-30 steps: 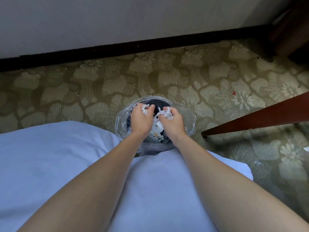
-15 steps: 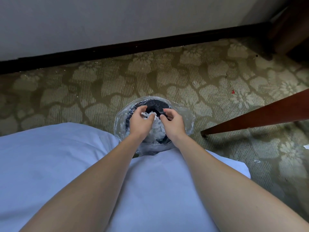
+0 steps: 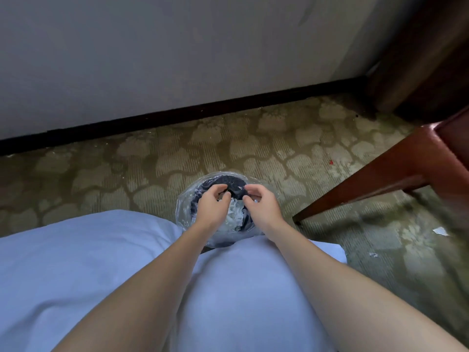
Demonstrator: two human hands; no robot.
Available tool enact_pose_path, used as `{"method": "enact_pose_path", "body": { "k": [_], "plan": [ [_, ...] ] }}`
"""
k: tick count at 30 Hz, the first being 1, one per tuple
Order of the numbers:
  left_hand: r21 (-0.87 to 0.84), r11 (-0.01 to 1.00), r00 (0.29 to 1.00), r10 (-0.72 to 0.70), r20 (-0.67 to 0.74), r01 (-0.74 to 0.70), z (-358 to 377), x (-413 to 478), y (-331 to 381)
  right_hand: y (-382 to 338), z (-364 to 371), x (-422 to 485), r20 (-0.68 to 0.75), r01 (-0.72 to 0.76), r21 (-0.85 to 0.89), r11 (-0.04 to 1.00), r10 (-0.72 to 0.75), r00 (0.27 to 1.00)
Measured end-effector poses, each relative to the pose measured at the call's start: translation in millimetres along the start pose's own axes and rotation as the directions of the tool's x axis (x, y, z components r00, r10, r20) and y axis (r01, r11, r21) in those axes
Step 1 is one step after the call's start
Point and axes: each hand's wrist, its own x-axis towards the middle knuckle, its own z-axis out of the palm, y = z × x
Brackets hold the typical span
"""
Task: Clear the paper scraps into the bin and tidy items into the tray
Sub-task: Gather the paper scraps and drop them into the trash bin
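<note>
Presently, notes by item:
Bin [image 3: 203, 193]: dark, clear-plastic lined, on the carpet [image 3: 152, 158] beside the bed [image 3: 76, 262].
Scraps in bin [image 3: 234, 217]: white heap under the hands, loose.
Left hand [image 3: 212, 208]: over the bin mouth, fingers [image 3: 220, 187] curled loosely, spread, nothing clearly held.
Right hand [image 3: 261, 205]: same height, fingers half-curled, apparently emptied.
Stray scraps [image 3: 440, 231]: two on the carpet at right, near the chair leg [image 3: 368, 189].
Handling: featherlight, limp, tear-prone, prone to drift; best pinched by an edge or swept together and scooped.
Liner: thin, slippery, likely to sag if pressed.

1 bin [image 3: 187, 199], 2 hands, 2 loose paper scraps on the carpet, 1 wooden table leg [image 3: 368, 184]
</note>
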Motion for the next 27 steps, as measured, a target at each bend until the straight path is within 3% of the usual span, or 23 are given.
{"method": "enact_pose_path", "body": {
  "k": [6, 14, 20, 27],
  "plan": [
    [0.091, 0.988, 0.991, 0.123, 0.052, -0.127, -14, -41, 50, -37, -38, -48, -0.001, 0.077, -0.022, 0.997, -0.077, 0.997],
    [0.222, 0.902, 0.928, 0.348, 0.135, -0.371, -25, -107, 121, -87, -99, -120, -0.042, 0.193, -0.133, 0.972, -0.2, 0.979],
    [0.34, 0.762, 0.834, 0.513, 0.201, -0.551, -31, -159, 177, -126, -157, -185, -0.096, 0.305, -0.255, 0.918, -0.338, 0.936],
    [0.362, 0.574, 0.672, 0.692, 0.264, -0.734, -26, -219, 253, -164, -231, -258, -0.183, 0.39, -0.354, 0.85, -0.472, 0.862]
  ]
}}
